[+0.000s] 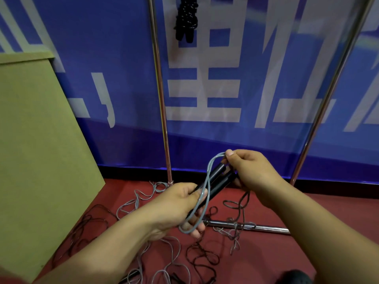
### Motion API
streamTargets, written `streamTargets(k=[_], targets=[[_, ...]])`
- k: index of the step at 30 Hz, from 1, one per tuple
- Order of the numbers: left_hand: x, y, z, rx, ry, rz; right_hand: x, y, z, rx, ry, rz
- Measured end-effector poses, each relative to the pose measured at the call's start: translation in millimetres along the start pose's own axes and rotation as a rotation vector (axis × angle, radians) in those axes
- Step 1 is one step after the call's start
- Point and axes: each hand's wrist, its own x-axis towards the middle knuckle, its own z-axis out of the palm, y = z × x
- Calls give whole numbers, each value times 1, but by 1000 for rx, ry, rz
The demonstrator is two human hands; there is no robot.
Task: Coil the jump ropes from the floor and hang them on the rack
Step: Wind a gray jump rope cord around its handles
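My left hand (180, 208) grips the lower ends of two black jump-rope handles (217, 181) held side by side. A grey cord (207, 191) loops around the handles and hangs below my left fingers. My right hand (250, 169) pinches the top of that grey loop at the handles' upper ends. More grey and dark cords (203, 257) lie tangled on the red floor under my arms. A coiled black rope (186, 19) hangs high on the rack, between its two metal uprights (162, 99).
The rack's right upright (328, 95) slants up to the right, and its base bar (246, 226) lies on the floor with cords over it. A tan board (41, 150) leans at the left. A blue banner with white characters (205, 78) covers the wall behind.
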Motion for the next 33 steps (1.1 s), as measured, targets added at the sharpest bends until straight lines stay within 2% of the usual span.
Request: streamTargets(k=[4,11,18,25,28,31,33], targets=[[1,0,-2,-82,-6,-31,5,4,-10,-84,105,-14],[1,-5,-16,-89,15,-80,7,9,-16,-97,83,-63],[-17,1,-24,-95,-185,-91,7,8,-5,-137,7,-136],[-12,-7,-29,-164,-411,-55,19,17,-1,-221,39,-48],[0,-5,-23,-201,-447,5,28,23,1,-331,32,-41],[3,-1,-16,-252,-466,-27,29,26,-1,-433,19,-54],[1,3,-13,-221,-468,-34,31,31,-4,-416,5,-50]])
